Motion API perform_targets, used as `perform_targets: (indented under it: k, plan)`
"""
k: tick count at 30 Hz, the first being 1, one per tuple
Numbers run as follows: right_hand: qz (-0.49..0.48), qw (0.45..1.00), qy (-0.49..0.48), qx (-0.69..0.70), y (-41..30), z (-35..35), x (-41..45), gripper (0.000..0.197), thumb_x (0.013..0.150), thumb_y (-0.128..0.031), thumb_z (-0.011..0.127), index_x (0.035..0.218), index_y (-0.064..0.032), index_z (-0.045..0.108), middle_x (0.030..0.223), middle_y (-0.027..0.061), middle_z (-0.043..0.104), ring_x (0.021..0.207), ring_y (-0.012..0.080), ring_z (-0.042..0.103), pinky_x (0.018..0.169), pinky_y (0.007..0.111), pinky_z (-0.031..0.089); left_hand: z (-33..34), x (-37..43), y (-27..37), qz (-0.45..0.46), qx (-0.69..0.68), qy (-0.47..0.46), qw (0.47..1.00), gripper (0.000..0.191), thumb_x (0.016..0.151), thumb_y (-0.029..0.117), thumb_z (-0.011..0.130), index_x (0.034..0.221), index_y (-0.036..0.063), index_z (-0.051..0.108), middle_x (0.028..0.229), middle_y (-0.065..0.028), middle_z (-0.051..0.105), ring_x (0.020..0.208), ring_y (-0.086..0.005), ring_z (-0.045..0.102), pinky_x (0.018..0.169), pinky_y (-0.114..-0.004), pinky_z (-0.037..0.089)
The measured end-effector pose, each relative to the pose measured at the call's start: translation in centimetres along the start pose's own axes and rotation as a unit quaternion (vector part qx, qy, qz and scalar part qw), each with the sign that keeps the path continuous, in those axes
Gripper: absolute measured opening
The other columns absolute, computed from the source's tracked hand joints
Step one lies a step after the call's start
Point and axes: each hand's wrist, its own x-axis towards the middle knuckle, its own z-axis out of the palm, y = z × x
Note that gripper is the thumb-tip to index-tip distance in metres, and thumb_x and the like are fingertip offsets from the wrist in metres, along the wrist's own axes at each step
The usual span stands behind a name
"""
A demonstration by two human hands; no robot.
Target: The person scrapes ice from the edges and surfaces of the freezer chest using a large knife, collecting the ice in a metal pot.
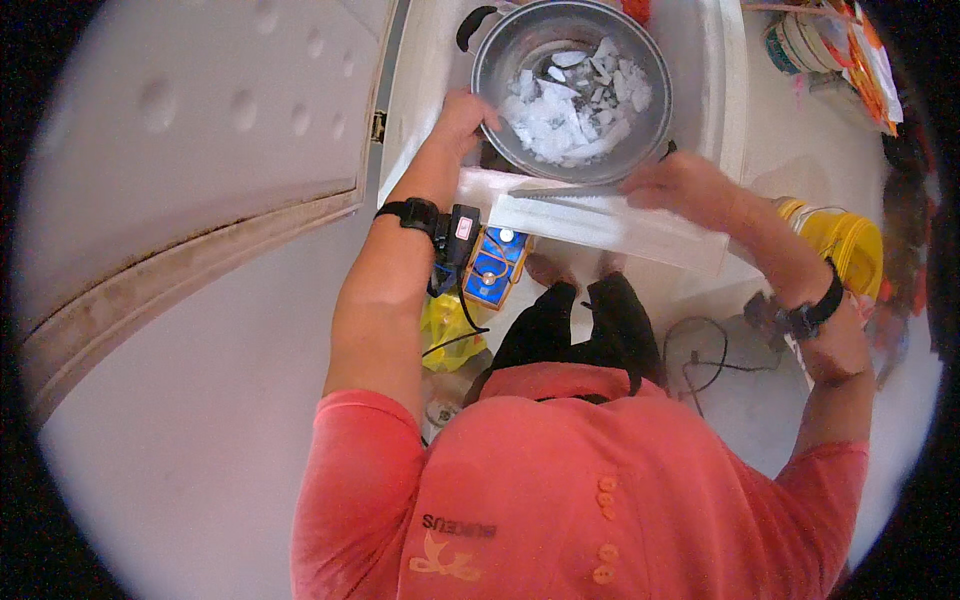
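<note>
A round metal pot (487, 142) holds broken pieces of white ice (555, 124) and stands inside an open white chest, probably a freezer. At the pot's left rim is my left hand (469, 120), its fingers on the edge. My right hand (671, 184), blurred, is by the pot's lower right side and grips a serrated blade (566, 193), which points left along the chest's front edge. Its handle is hidden in my fist. A black pot handle (474, 26) shows at the upper left.
The chest's front wall (615, 229) lies between me and the pot. A large white lid or door (225, 90) stands at left. A yellow bucket (855, 247) is at right, a blue box (495, 262) and yellow bag (450, 334) below the chest, and a cable (705, 364) on the floor.
</note>
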Motion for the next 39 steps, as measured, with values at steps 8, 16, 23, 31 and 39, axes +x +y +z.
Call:
perform_targets:
  k: [8,16,23,31,39]
  plan:
    - [0.100,0.987,0.070,-0.103,-5.9,5.9,-0.5,0.032,0.092,-0.038,0.056,0.110,-0.0154,0.068,0.088,0.0158,0.069,0.078,0.0378,0.066,0.069,0.046,0.051,0.0,-0.5,0.4,-0.030,0.013,0.030,0.999,0.044,0.057,-0.016,0.058,0.100,-0.0068,0.059,0.080,-0.0148,0.059,0.067,-0.0302,0.061,0.053,-0.041,0.051]
    - [0.179,0.918,0.305,0.180,-0.4,7.7,-5.5,0.035,0.092,-0.030,0.065,0.122,-0.0120,0.066,0.078,0.0104,0.068,0.069,0.0197,0.064,0.062,0.034,0.047,0.6,-0.3,0.9,-0.045,0.041,0.029,0.998,0.045,0.058,-0.014,0.062,0.103,-0.0057,0.058,0.083,-0.0151,0.060,0.068,-0.0308,0.062,0.055,-0.042,0.053]
    - [0.152,0.813,0.482,0.289,0.8,4.4,-7.2,0.050,0.085,-0.018,0.072,0.132,-0.0105,0.057,0.069,-0.0064,0.048,0.061,0.0033,0.042,0.053,0.020,0.034,-0.5,0.3,0.1,-0.030,-0.008,0.008,0.999,0.050,0.057,-0.014,0.062,0.106,-0.0043,0.057,0.083,-0.0129,0.058,0.070,-0.0293,0.061,0.057,-0.042,0.052]
    - [0.180,0.797,0.463,0.343,1.8,2.6,-9.9,0.066,0.083,-0.015,0.072,0.144,-0.0193,0.048,0.062,-0.0064,0.045,0.050,0.0051,0.041,0.046,0.020,0.030,1.1,-1.7,1.8,-0.030,-0.022,0.024,0.999,0.017,0.056,-0.007,0.065,0.072,-0.0012,0.063,0.070,-0.0111,0.060,0.060,-0.0274,0.060,0.057,-0.039,0.051]
    - [0.173,0.815,0.443,0.332,7.6,-1.6,-4.7,0.056,0.086,-0.034,0.069,0.139,-0.0241,0.053,0.068,-0.0034,0.049,0.052,0.0056,0.044,0.047,0.021,0.034,0.4,-2.5,4.5,0.023,-0.003,0.026,0.999,0.032,0.056,-0.006,0.063,0.087,-0.0075,0.062,0.077,-0.0122,0.062,0.064,-0.0264,0.062,0.060,-0.036,0.053]
